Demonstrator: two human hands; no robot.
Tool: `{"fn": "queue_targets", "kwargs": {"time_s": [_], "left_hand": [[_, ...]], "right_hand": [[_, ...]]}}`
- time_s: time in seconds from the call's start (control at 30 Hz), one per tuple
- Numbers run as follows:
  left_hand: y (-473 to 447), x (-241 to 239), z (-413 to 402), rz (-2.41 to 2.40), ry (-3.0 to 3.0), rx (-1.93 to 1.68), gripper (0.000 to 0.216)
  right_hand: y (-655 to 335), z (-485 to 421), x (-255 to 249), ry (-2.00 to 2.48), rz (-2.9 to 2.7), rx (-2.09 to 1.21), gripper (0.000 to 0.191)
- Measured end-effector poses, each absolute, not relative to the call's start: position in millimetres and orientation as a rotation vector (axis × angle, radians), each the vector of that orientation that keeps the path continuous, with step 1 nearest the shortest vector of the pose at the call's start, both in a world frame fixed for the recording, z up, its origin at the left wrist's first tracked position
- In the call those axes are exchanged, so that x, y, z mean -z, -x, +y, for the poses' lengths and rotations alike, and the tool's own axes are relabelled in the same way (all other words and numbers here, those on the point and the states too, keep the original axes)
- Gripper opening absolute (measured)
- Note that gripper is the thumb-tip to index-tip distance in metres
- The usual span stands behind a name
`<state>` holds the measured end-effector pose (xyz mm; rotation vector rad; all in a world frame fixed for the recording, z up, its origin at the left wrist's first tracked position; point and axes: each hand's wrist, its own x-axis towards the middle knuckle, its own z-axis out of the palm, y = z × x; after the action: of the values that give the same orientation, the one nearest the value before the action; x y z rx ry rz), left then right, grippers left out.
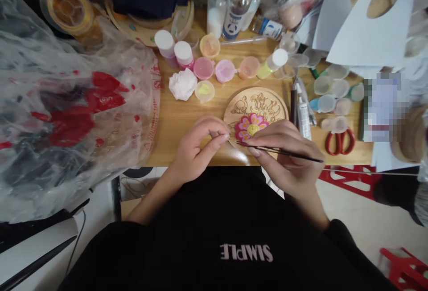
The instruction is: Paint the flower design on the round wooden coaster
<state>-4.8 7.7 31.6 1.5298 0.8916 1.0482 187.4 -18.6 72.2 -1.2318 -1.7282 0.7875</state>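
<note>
A round wooden disc (pixel 264 104) with gold outline drawings lies near the table's front edge. On it a flower (pixel 250 126) is painted pink and red with a yellow centre. My right hand (pixel 287 157) is closed on a thin dark paintbrush (pixel 294 153), whose tip points left to the flower's lower edge. My left hand (pixel 197 148) has its fingers curled, pinching the disc's left rim.
Small paint pots (pixel 224 70) in pink, yellow and orange stand behind the disc, beside a crumpled white tissue (pixel 182 84) and bottles (pixel 217 3). Red scissors (pixel 340 141) and clear lids lie at the right. A large plastic bag (pixel 67 117) fills the left.
</note>
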Motion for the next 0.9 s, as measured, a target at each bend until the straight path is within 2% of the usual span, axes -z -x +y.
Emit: {"fn": "queue_targets", "kwargs": {"time_s": [0.73, 0.9], "left_hand": [[4.0, -31.1, 4.8, 0.861, -1.528, -1.053, 0.006], [9.4, -26.5, 3.1, 0.991, -1.546, -1.057, 0.011]], "right_hand": [[-188.5, -19.1, -71.9, 1.208, -1.774, -0.755, 0.023], [-189.3, -21.2, -61.9, 1.282, -1.778, -0.731, 0.022]]}}
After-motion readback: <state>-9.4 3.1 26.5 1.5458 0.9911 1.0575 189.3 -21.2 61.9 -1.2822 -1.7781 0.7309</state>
